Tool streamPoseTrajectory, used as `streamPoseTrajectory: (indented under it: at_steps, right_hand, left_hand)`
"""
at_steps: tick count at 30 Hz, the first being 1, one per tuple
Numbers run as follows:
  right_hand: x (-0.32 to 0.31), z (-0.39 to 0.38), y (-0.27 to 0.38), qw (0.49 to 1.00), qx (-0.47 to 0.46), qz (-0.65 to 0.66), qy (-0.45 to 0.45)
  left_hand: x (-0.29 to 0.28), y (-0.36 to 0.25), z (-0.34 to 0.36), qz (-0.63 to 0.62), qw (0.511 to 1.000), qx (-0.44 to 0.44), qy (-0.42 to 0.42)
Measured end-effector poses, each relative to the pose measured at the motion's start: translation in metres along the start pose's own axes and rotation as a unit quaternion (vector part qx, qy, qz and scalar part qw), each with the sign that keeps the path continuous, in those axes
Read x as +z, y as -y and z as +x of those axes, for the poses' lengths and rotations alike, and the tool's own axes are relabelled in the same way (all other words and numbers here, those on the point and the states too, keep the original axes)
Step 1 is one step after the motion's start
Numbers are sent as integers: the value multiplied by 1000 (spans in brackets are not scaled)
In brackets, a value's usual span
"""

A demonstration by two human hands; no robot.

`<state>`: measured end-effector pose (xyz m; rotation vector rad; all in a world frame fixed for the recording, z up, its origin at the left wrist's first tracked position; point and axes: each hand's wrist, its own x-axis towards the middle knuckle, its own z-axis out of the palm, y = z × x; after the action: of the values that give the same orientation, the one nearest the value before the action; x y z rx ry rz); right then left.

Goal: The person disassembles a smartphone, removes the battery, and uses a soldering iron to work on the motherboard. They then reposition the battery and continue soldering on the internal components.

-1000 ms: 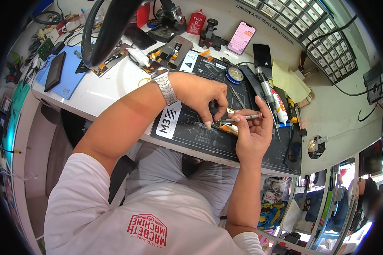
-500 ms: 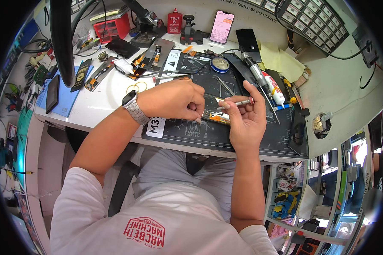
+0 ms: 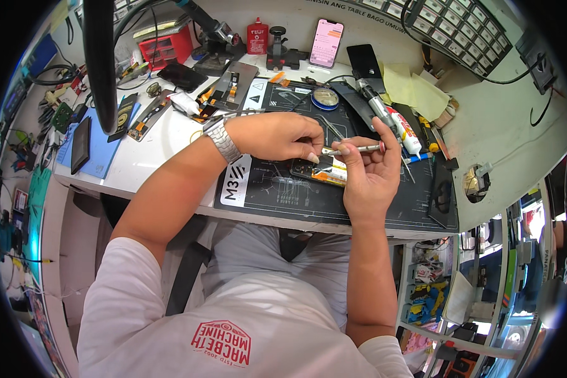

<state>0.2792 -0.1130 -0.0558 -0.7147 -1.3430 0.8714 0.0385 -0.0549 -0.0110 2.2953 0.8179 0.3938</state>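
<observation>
My right hand [image 3: 370, 179] holds a slim precision screwdriver [image 3: 365, 148] between thumb and fingers, its forefinger stretched upward. The shaft points left, toward my left hand [image 3: 280, 137]. That hand is closed, thumb and fingertips pinched together by the screwdriver's tip; whatever is between them is too small or hidden to name. Below the hands an opened phone [image 3: 303, 167] lies on the dark work mat [image 3: 271, 200], with a battery and orange flex parts showing. Tweezers [image 3: 331, 128] and a round tin [image 3: 325, 97] lie just beyond my hands.
A lit phone [image 3: 326, 43] stands at the back beside a red bottle [image 3: 257, 36]. Phone parts [image 3: 228, 88] crowd the far left of the mat. A white tube [image 3: 404, 131] and yellow paper [image 3: 416, 88] lie right. A black lamp arm [image 3: 101, 69] hangs at left.
My left hand has moved right, to the screwdriver's tip, uncovering more of the opened phone's left end. My right hand has shifted slightly right, still holding the screwdriver.
</observation>
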Motion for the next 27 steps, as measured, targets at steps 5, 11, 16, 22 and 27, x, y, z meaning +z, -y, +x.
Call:
streamPoseTrajectory:
  at_steps: [5,11,16,22,27]
  right_hand:
    - [3,1,1,1000,-7,-14,-5]
    - [6,1,3,998,-26,-63,19]
    - [20,11,32,986,3,-151,66]
    - [23,18,38,970,50,-185,153]
    - [23,17,39,960,49,-214,175]
  left_hand:
    - [5,5,-5,-29,999,23,-33]
    - [11,4,-6,-22,997,49,-60]
    - [16,8,-10,14,992,87,-94]
    - [6,16,-20,-15,999,47,-18]
    - [5,10,-23,5,998,58,-4]
